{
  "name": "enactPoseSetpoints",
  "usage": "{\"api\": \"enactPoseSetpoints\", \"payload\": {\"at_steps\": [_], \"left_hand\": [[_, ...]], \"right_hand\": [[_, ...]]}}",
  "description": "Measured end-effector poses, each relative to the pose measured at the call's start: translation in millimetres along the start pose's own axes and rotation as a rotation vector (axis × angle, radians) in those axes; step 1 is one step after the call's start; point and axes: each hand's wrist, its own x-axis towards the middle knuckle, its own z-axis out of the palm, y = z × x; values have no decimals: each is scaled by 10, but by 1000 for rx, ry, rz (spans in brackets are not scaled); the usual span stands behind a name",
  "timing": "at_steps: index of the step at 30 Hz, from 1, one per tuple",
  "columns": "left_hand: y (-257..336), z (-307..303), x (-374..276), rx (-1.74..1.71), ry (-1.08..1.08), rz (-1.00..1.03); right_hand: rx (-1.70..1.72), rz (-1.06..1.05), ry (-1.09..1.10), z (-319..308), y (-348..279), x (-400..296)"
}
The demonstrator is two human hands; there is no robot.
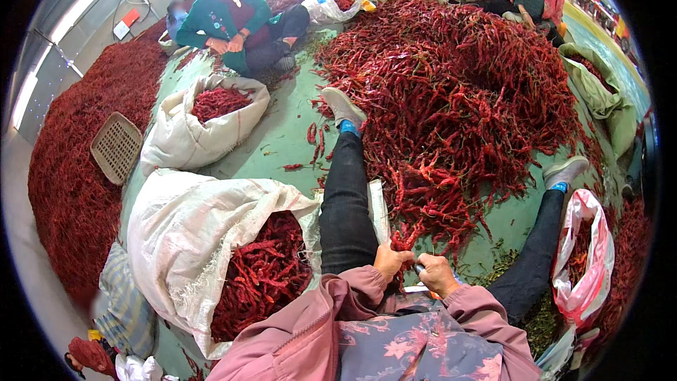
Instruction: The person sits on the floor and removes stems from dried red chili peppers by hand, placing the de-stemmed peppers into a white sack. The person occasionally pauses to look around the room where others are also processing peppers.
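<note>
My left hand [391,262] is closed around a small bunch of red chilli peppers [404,240], their ends sticking up and hanging below the fingers. Close beside it, my right hand [439,274] grips a small tool [419,269], dark with a metallic look. Its exact kind is hidden by the fingers. Both hands are between my outstretched legs, just above my lap. Beyond them spreads a large heap of red chilli peppers [449,90], some with green stems. To the left, a white woven sack [195,238] lies with its mouth open, full of red chillies [270,270].
A second white sack [232,132] of chillies stands farther left, near a woven basket [117,148] on another chilli pile [84,180]. At right are a plastic bag [584,259] and discarded stems [500,264]. People [238,26] sit around the heap.
</note>
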Motion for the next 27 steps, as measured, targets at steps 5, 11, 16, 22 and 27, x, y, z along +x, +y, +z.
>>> {"api": "enactPoseSetpoints", "payload": {"at_steps": [5, 11, 16, 22, 27], "left_hand": [[-28, 138, -135, 248, -85, 397], [569, 269, -357, 527, -190, 944], [705, -520, -546, 667, 110, 903], [773, -1903, -1098, 1259, 426, 835], [338, -2734, -1267, 1599, 585, 309]], "right_hand": [[37, 136, 2, 28, 54, -19], [-105, 273, 242, 99, 961, -217], [1, 435, 117, -100, 984, -492], [38, 412, 206, -113, 1097, -572], [30, 470, 128, -107, 1138, -524]]}}
